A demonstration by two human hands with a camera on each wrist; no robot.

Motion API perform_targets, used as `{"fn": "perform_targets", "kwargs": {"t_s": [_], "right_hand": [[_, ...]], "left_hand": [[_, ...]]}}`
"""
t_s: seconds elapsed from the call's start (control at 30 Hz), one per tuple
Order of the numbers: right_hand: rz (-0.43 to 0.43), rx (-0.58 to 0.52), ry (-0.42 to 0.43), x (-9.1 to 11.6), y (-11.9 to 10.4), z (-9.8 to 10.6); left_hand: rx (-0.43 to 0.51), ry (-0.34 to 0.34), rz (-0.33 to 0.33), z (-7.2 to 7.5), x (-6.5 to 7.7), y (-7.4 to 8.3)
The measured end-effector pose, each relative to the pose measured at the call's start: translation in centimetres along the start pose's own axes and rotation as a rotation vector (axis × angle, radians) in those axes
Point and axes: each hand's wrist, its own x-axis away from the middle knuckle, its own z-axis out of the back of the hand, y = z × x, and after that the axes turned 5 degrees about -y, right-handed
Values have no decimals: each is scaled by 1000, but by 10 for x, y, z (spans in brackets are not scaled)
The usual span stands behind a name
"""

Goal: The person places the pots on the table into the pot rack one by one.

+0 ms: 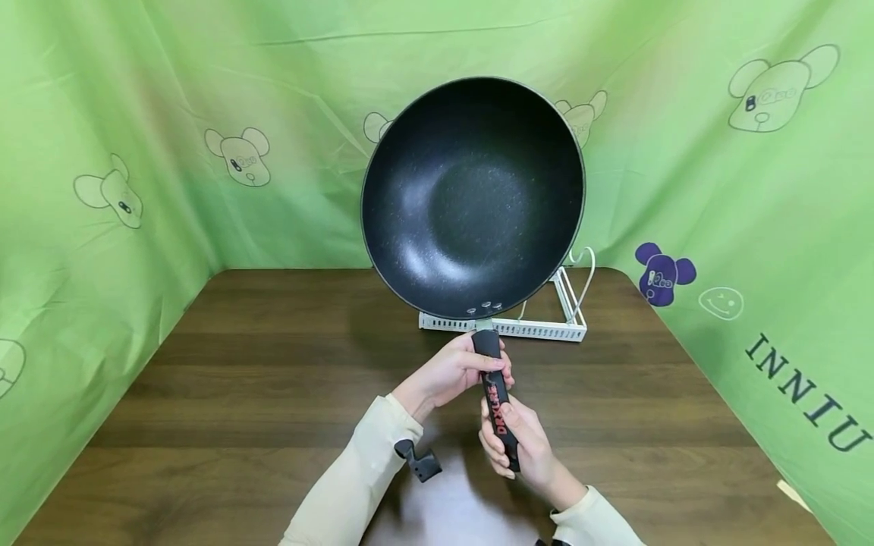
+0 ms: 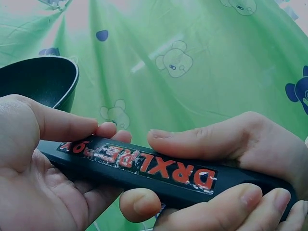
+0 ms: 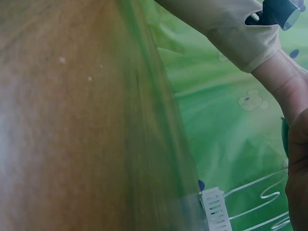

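Note:
A black wok [image 1: 478, 205] is held up above the table, its dark inside turned toward the head camera. Its black handle [image 1: 493, 379], with red lettering, slants down toward me. My left hand [image 1: 454, 371] grips the handle close to the pan, thumb laid across the top. Lower down, my right hand [image 1: 522, 440] grips the handle's end with its fingers curled round it. Both hands show on the handle [image 2: 139, 166] in the left wrist view, with part of the wok [image 2: 43, 79] behind. In the right wrist view the handle is out of sight.
Behind the wok, a white wire rack [image 1: 539, 330] with a slotted base stands on the brown wooden table [image 1: 273, 387], partly covered by the pan. Green printed cloth [image 1: 307, 68] hangs around the back and sides. A small pale object [image 1: 793, 494] lies at the right edge.

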Motion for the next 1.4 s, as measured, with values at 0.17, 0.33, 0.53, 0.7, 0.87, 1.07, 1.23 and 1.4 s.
{"fn": "perform_targets", "kwargs": {"t_s": [0.17, 0.33, 0.53, 0.7, 0.87, 1.07, 1.23, 1.4], "right_hand": [[7, 26, 15, 0, -2, 3], [-6, 44, 38, 2, -3, 5], [5, 47, 45, 2, -6, 5], [6, 99, 76, 4, -8, 6], [-3, 194, 128, 6, -10, 7], [-3, 285, 198, 8, -12, 9], [17, 294, 212, 9, -12, 11], [35, 327, 230, 9, -11, 11]], "left_hand": [[-7, -17, 2, 1, -6, -1], [3, -26, 7, 1, -11, -2], [-1, -26, 12, -2, -13, -1], [20, -41, 5, -4, -18, -2], [39, -52, 14, -6, -24, -3], [49, -50, 33, -8, -33, -4], [43, -53, 35, -9, -38, -5], [54, -67, 38, -9, -43, -7]]}}
